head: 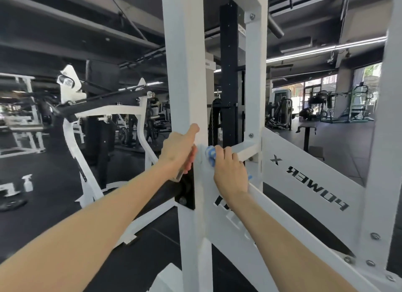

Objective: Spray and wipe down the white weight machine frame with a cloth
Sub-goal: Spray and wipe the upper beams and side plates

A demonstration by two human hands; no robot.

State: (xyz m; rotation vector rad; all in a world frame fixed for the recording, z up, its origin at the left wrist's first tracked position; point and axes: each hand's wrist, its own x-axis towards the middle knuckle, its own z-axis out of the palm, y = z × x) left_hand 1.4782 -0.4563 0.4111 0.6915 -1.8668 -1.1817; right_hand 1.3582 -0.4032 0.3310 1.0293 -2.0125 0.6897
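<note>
Blue-striped cloth [210,153], bunched in curled fingers of the right hand [230,174], presses the white post [187,74]; left hand [177,150], beside the post, clasps a clear object [179,175]. Wipe with firm, overlapping downward strokes.

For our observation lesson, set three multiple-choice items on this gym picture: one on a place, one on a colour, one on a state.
1. Where is the small pale plastic spray bottle? A. Upright on the black floor, far left. B. On the crossbar. C. In the right hand.
2. What colour is the bunched cloth? A. Red. B. Blue and white. C. Black.
3. What is the right hand doing? A. Hanging open. B. Gripping the cloth against the white metal machine frame. C. Lifting a dumbbell.
Answers: 1 A, it stands on the floor, apart from the frame. 2 B, blue stripes on white show above the hand. 3 B, its fingers curl round the cloth; the left hand holds a clear object beside the frame.
</note>
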